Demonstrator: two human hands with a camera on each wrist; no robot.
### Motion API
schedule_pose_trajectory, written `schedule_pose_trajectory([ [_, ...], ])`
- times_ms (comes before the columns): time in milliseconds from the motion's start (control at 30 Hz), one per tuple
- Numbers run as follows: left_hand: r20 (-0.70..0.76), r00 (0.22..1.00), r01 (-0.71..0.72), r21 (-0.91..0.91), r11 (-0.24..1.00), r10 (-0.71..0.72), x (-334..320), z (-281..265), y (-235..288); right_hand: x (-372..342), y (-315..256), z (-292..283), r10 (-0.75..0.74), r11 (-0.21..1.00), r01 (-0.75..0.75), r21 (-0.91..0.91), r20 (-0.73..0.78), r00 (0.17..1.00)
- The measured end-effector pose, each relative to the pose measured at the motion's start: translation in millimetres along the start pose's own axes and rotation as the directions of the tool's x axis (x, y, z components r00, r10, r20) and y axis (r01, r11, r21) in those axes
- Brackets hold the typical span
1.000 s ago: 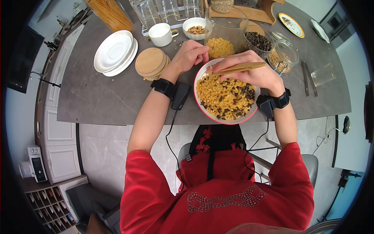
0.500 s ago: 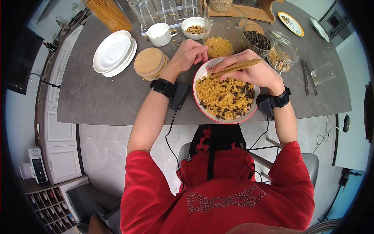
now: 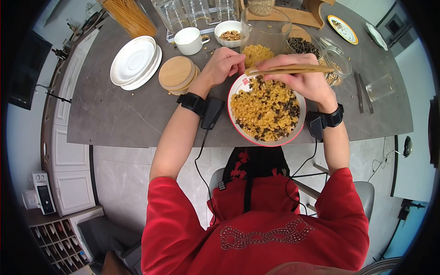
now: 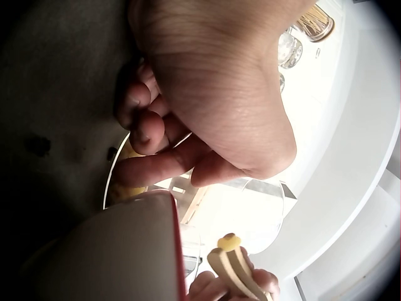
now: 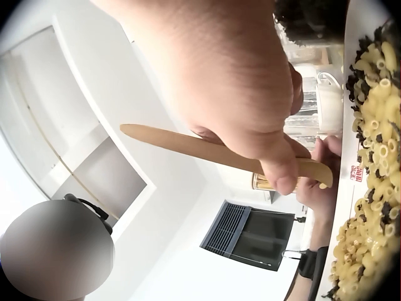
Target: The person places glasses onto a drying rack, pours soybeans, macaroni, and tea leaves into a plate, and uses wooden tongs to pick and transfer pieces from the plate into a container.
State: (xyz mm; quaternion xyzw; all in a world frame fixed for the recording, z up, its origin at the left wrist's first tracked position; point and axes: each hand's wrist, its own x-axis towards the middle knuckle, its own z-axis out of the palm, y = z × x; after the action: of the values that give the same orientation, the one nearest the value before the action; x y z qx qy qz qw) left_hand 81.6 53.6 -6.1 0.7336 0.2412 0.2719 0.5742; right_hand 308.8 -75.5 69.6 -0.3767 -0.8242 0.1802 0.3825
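Note:
Wooden tongs (image 3: 293, 69) are held in the right hand (image 3: 302, 82) above the far rim of a red-edged bowl (image 3: 302, 124) of macaroni and dark bits. Between the tong tips, a yellow piece (image 4: 229, 242) shows in the left wrist view. The tips lie beside a glass container (image 3: 267, 36) with macaroni (image 3: 256, 54) at its bottom. On the container's left, the left hand (image 3: 224, 66) has loosely curled fingers at its lower wall; the forefinger (image 4: 150, 168) overlaps the glass in the left wrist view. Whether it presses there is unclear.
Left of the hands are wooden coasters (image 3: 176, 72), stacked white plates (image 3: 134, 57) and a white cup (image 3: 189, 42). Behind stands a white bowl of nuts (image 3: 229, 42). To the right are an open jar (image 3: 338, 64), dark tongs (image 3: 362, 91) and a glass (image 3: 380, 88).
The right hand and wooden tongs have moved from over the bowl's contents up and away toward the glass container; the tongs now lie more level. The left hand has stayed in place.

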Motion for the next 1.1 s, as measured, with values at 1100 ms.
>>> schedule_pose_trajectory([
  [1100,-0.004,1.0,-0.031,0.08,0.996,0.031,1,0,-6,-2,0,6,0.076,0.995,-0.066,-0.071,0.145,0.987],
])
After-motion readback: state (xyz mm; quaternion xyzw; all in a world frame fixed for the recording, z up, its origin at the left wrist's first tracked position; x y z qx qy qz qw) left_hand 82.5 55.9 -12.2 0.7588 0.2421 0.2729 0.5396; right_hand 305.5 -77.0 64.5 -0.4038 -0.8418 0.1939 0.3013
